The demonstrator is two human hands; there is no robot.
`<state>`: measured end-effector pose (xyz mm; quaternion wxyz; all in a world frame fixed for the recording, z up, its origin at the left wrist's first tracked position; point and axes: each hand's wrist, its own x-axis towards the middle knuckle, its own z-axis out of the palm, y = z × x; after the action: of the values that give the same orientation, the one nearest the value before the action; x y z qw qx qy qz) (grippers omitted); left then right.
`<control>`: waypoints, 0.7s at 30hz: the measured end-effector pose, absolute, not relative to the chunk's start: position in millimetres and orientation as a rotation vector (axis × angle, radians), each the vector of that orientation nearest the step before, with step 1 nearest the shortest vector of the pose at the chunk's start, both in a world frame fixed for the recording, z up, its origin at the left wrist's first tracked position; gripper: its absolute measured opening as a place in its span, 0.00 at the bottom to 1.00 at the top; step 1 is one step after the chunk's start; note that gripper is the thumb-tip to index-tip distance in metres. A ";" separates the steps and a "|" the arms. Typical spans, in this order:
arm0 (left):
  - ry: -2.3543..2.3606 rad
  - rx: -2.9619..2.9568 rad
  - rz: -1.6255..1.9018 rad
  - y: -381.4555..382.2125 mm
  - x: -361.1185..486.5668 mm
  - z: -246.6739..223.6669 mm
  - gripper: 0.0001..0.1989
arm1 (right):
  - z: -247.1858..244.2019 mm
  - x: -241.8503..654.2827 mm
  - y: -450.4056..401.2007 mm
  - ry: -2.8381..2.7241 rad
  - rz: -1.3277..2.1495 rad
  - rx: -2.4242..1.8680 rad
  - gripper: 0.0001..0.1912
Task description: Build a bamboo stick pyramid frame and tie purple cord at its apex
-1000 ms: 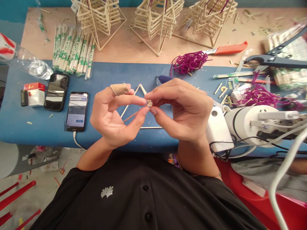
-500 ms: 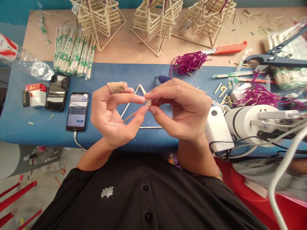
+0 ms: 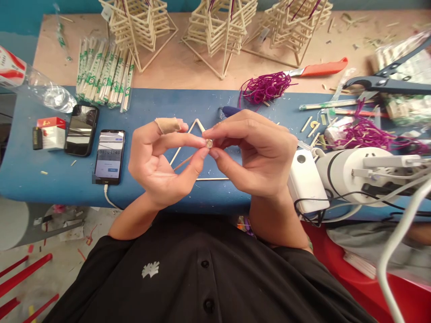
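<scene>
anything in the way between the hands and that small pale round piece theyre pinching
Nothing visible: the left hand and right hand meet directly at the small pale round piece. The triangle of pale wooden sticks shows behind the hands, not in between.

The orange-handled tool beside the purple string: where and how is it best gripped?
Probably mid-way along its orange handle, the right hand coming from above and the right. The handle lies uncovered with its butt to the right; the metal end points left into the purple string.
</scene>
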<state>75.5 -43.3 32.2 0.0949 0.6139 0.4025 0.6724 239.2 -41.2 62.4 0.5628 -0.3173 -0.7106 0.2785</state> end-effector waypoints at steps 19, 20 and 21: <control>1.136 1.738 1.960 -51.5 79.1 38.6 0.23 | 60.8 238.2 -41.2 -1.612 0.749 -0.705 0.12; 1.139 1.744 1.963 -52.9 79.2 41.5 0.20 | 61.3 238.4 -41.5 -1.609 0.769 -0.713 0.12; 1.150 1.754 1.963 -53.7 79.3 44.1 0.17 | 62.0 238.8 -41.7 -1.606 0.788 -0.722 0.11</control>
<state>79.3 -53.7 44.1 0.1340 0.6051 0.3968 0.6771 238.8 -41.7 62.0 0.5699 -0.3074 -0.6840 0.3359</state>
